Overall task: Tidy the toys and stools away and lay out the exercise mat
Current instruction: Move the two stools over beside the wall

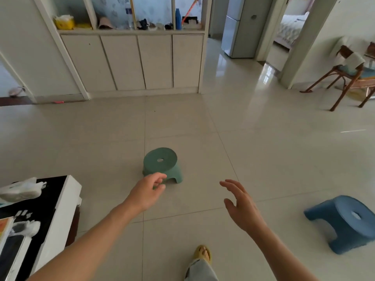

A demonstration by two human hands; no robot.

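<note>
Green stool: light rigid plastic; grip at seat rim or centre hole.
Left hand: loosely curled, holding nothing.
Right hand: spread, empty.

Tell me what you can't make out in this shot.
Head view:
- Green stool: near legs hidden behind the left hand; contact unclear.
- Blue stool: blurred, its right side cut by the frame edge.
- Shelf clutter: too small to identify.
- Exercise mat: not in view.

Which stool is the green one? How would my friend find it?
Start at the white cabinet and come forward across the tiled floor. The green stool stands upright mid-floor, just beyond the left hand. The blue stool sits far right.
</note>
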